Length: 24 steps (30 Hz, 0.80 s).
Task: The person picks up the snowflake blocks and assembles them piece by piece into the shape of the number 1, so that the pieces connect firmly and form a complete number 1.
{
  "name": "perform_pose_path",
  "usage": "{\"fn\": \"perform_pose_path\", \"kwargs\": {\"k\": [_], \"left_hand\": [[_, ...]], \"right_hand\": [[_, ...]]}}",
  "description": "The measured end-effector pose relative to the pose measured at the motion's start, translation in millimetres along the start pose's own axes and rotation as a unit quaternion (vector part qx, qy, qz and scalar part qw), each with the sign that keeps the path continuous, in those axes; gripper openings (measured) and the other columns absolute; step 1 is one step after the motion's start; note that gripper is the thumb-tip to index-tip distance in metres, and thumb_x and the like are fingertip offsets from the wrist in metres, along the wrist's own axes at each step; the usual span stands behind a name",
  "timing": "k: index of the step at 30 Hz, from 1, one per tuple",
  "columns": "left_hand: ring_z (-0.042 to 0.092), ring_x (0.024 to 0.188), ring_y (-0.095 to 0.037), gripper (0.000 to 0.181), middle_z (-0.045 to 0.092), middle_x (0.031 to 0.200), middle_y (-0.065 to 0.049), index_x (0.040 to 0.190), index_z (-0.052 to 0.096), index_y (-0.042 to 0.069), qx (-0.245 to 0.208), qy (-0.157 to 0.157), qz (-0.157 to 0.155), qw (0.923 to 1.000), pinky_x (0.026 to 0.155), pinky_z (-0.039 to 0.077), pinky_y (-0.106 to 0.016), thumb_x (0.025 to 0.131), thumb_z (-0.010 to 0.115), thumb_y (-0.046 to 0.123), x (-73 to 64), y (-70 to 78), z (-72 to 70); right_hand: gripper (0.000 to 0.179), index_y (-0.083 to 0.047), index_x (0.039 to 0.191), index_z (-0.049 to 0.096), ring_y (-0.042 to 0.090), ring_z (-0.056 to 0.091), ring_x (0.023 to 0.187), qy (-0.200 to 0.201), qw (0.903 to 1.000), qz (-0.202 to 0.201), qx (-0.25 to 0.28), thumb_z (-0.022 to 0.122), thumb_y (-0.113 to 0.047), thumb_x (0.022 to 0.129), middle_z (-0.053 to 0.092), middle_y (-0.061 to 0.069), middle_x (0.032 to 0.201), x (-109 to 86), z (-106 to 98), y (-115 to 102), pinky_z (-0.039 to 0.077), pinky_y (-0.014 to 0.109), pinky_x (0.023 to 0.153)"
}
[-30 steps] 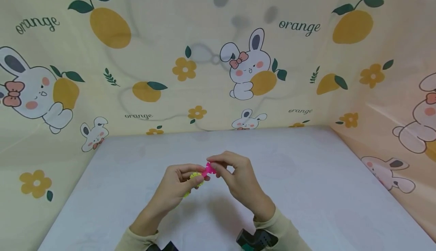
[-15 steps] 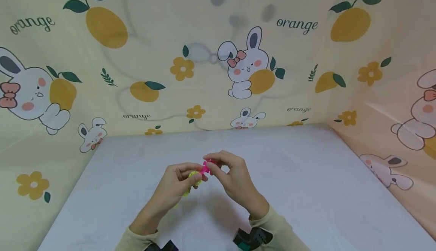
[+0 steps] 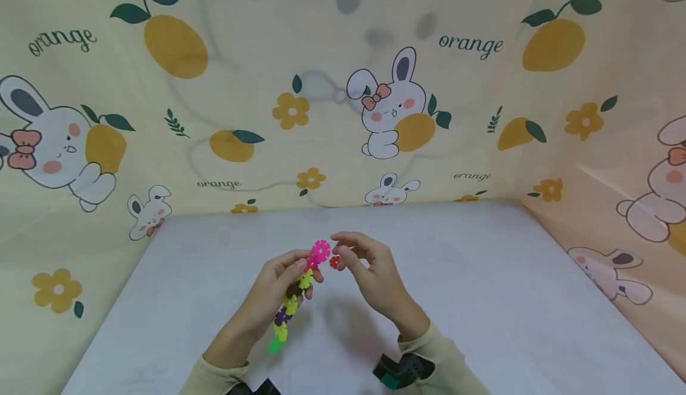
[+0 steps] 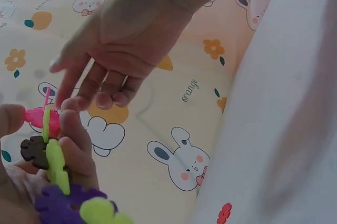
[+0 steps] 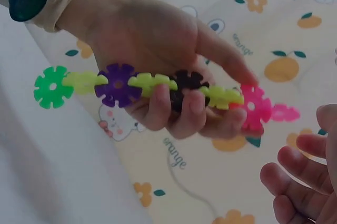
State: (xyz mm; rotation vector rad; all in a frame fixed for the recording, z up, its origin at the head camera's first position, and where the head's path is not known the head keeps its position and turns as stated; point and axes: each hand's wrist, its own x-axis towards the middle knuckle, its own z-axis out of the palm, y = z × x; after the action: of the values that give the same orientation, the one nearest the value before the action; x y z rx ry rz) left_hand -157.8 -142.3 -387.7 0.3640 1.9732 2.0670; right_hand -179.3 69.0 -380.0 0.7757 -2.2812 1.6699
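My left hand (image 3: 262,302) pinches a chain of interlocking notched plastic discs near its pink end. From the tip, the chain runs pink (image 5: 286,112), pink (image 5: 256,106), yellow, dark brown (image 5: 184,83), yellow, purple (image 5: 118,84), yellow and green (image 5: 52,87). It slants down toward the wearer in the head view, several fingers curled behind it. Just right of the pink tip is my right hand (image 3: 383,285), its fingers loosely bent with nothing between them. A small red disc (image 4: 225,213) shows against the white tabletop, close to the right fingertips in the head view.
The white tabletop (image 3: 482,299) spreads under both hands. A printed cloth (image 3: 300,37) with rabbits and oranges stands behind the table and along its sides. Each wrist wears a dark camera, such as the right one (image 3: 403,371).
The right hand has let go of the pink disc and drawn slightly away to the right. The chain has turned into fuller view in the left hand, and the red disc now shows.
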Motion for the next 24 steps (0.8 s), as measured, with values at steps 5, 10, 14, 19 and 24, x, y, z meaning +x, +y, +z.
{"fn": "perform_pose_path", "kwargs": {"k": [5,10,14,19,24], "left_hand": [[0.059,0.074,-0.01,0.041,0.068,0.093,0.003,0.133,0.054,-0.001,0.003,0.005,-0.003,1.0,0.07,0.053,-0.021,0.109,0.044,0.031,0.6,0.7,0.6],[0.06,0.076,-0.013,0.04,0.066,0.093,0.001,0.129,0.054,0.002,0.0,0.004,-0.011,0.9999,0.076,0.054,-0.026,0.11,0.039,0.033,0.4,0.9,-0.3],[0.06,0.074,-0.011,0.037,0.065,0.091,0.003,0.124,0.055,0.008,-0.01,-0.005,0.007,0.9999,0.073,0.054,-0.026,0.11,0.034,0.035,0.7,-1.2,-4.0],[0.059,0.073,-0.009,0.034,0.064,0.09,0.005,0.12,0.057,0.012,-0.026,-0.014,0.023,0.9993,0.071,0.053,-0.024,0.11,0.032,0.033,0.0,-0.4,-7.3],[0.059,0.074,-0.009,0.034,0.065,0.092,0.005,0.121,0.057,0.012,-0.036,-0.017,0.018,0.999,0.072,0.054,-0.024,0.11,0.032,0.033,-1.1,2.4,-6.2]], "right_hand": [[0.025,-0.005,0.124,0.067,0.023,0.07,0.078,0.0,0.9998,0.016,0.014,0.058,-0.015,0.103,0.072,0.015,0.103,4.0,-2.1,12.7,0.053,0.038,0.086],[0.025,-0.004,0.124,0.067,0.024,0.068,0.078,0.001,0.9985,0.053,0.015,0.057,-0.016,0.103,0.071,0.016,0.103,7.3,-2.2,37.0,0.055,0.037,0.085],[0.025,-0.002,0.122,0.068,0.035,0.068,0.084,-0.001,0.9944,0.105,0.013,0.058,-0.015,0.103,0.07,0.021,0.108,10.9,2.3,68.7,0.055,0.032,0.078],[0.027,0.002,0.123,0.067,0.029,0.068,0.089,-0.022,0.9857,0.167,-0.011,0.06,-0.012,0.101,0.069,0.023,0.115,12.9,9.0,103.9,0.05,0.023,0.074],[0.032,-0.001,0.127,0.066,0.022,0.063,0.095,-0.044,0.9751,0.213,-0.044,0.063,-0.011,0.097,0.067,0.016,0.115,12.1,11.7,121.4,0.053,0.031,0.078]]}}
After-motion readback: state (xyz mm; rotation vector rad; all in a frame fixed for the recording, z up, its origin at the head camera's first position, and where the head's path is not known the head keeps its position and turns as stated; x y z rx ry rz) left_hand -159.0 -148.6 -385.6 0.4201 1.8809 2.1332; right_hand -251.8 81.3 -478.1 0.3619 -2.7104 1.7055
